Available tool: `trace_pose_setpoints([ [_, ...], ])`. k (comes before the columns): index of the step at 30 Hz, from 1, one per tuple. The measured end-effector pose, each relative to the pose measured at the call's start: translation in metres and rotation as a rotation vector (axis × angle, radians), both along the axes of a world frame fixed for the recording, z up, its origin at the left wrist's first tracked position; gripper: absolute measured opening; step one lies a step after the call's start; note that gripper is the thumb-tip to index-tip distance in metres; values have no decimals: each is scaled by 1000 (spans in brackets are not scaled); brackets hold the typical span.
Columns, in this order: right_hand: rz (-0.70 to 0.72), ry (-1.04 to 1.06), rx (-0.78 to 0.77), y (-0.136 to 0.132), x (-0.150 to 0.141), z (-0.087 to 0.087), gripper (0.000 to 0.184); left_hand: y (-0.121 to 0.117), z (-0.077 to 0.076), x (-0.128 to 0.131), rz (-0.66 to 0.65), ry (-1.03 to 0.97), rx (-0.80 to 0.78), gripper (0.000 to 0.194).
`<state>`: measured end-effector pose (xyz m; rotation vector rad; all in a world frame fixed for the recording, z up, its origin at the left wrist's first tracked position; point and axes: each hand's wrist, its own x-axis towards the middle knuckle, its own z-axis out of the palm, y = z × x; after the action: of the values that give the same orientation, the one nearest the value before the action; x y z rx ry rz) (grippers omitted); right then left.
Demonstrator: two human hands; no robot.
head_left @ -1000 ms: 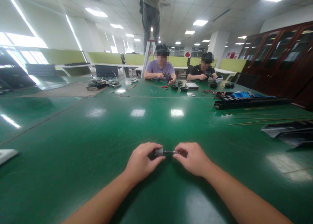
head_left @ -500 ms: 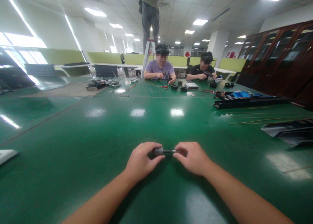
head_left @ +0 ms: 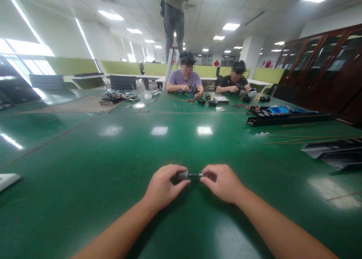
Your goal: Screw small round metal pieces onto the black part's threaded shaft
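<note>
Between my two hands, just above or against the green table (head_left: 130,146), lies what looks like a short screwdriver (head_left: 195,175), held level. My left hand (head_left: 164,185) is closed round its thick grey-and-black handle, thumb and fingers on either side. A thin dark shaft runs from the handle to the right. My right hand (head_left: 224,181) pinches the far end of the shaft between thumb and fingertips, which hide the tip.
Black metal channels (head_left: 336,151) and thin rods (head_left: 299,138) lie at the right. Farther back is a black tray (head_left: 283,115) with blue parts. Two co-workers (head_left: 185,80) sit across the table; another person (head_left: 174,21) stands on a ladder. Electronic parts (head_left: 113,97) lie back left.
</note>
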<state>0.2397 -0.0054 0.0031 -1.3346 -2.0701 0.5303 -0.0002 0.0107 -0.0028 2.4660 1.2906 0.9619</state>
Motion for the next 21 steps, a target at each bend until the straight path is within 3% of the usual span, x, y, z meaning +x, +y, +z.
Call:
trace_pose_setpoints([
  [21,-1,-16,17,1,1,-1,11,2,-2,-1,-2,-15,-8,27],
])
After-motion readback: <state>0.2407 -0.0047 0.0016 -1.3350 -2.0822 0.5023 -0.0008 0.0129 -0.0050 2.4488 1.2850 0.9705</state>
